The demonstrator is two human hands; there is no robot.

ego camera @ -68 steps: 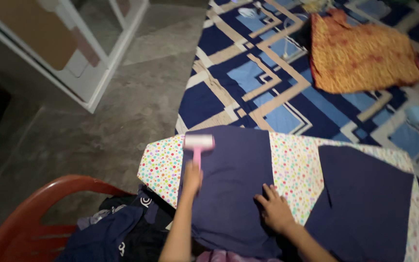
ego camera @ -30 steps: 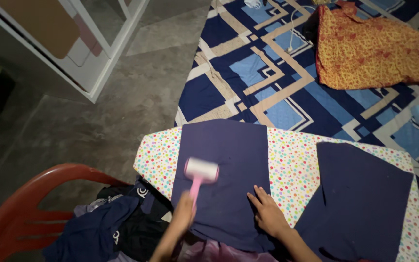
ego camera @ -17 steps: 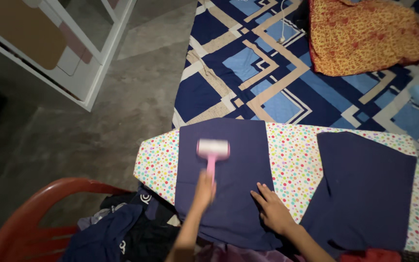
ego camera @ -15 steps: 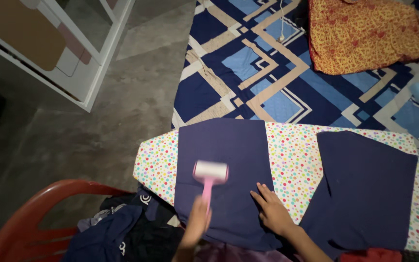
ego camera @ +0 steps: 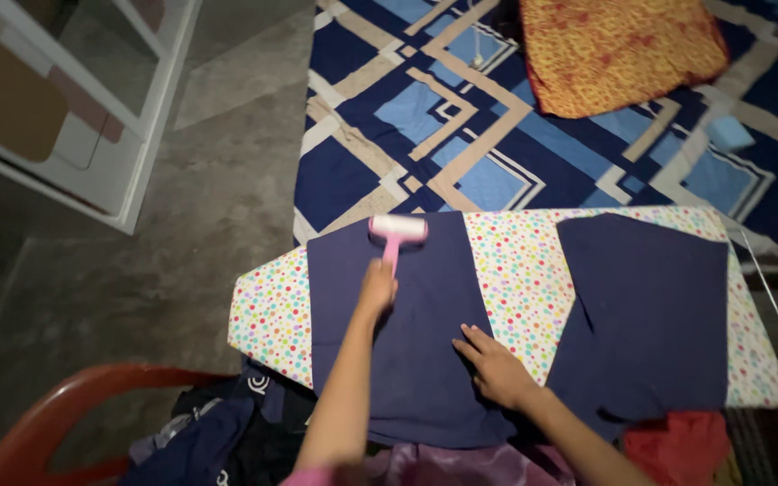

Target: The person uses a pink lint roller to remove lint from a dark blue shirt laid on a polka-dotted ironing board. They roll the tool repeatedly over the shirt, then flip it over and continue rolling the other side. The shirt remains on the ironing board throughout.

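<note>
- My left hand (ego camera: 377, 288) is wrapped around the handle of one pink lint roller (ego camera: 397, 229), whose head sits at the far edge of the ironing board (ego camera: 267, 315).
- My right hand (ego camera: 495, 367) lies flat, fingers spread, on the navy garment (ego camera: 425, 306).
- I count two navy panels on the board.
</note>
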